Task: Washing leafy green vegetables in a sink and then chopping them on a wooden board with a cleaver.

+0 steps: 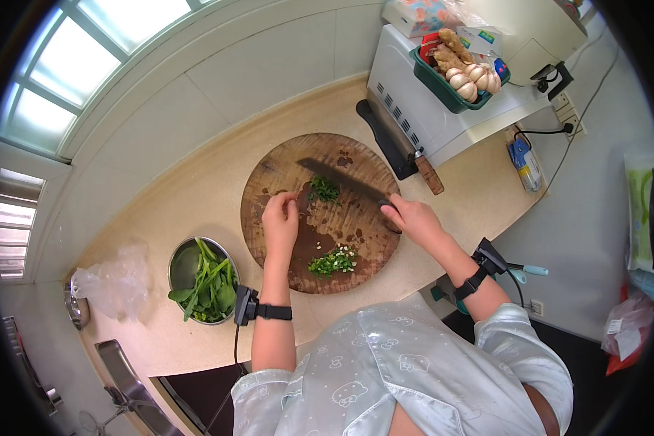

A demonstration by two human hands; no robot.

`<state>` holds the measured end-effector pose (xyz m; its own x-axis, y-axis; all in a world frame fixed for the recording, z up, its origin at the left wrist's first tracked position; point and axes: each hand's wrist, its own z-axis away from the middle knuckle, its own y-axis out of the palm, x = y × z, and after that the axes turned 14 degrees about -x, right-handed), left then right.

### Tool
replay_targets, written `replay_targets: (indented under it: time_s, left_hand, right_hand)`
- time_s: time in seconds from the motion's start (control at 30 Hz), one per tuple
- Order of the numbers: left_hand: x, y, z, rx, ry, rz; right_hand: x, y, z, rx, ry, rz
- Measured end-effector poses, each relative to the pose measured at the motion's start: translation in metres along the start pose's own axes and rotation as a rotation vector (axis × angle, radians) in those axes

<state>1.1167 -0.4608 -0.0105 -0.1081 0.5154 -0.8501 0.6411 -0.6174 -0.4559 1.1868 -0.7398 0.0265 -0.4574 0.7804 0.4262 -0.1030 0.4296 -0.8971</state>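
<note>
My right hand (412,219) grips the handle of a kitchen knife (346,180), whose dark blade points up and left over a round wooden cutting board (272,163). Just below the blade lies a small heap of chopped dark green herbs (325,189). Over the board's left part is my left hand (281,216), its fingers bent close to the thumb; whether something small is between them I cannot tell. A second heap, chopped green onion (333,261) with white bits, lies on the lower part of the board. Wet patches darken the wood.
Leafy greens (212,289) fill a metal bowl (170,271) left of the board, beside a crumpled plastic bag (114,280). Behind the board lie a black-handled tool (384,139) and a wooden handle (429,174). A green basket (441,92) of garlic and ginger stands on a white appliance (414,114).
</note>
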Motion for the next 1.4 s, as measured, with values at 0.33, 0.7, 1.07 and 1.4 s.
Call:
replay_targets:
  time_s: [0.33, 0.7, 1.07, 1.4]
  left_hand:
    - [0.009, -0.053, 0.054, -0.158, -0.103, -0.034]
    - [-0.004, -0.064, 0.084, -0.154, -0.141, -0.044]
    - [0.005, -0.079, 0.103, -0.209, -0.175, -0.025]
    - [0.001, -0.083, 0.101, -0.159, -0.120, -0.085]
  right_hand:
    - [0.001, -0.035, 0.036, 0.252, -0.208, -0.049]
    - [-0.013, -0.012, -0.003, 0.014, -0.038, -0.076]
    - [-0.032, -0.028, 0.023, 0.173, -0.246, -0.105]
    - [-0.034, -0.018, 0.004, 0.061, -0.243, -0.086]
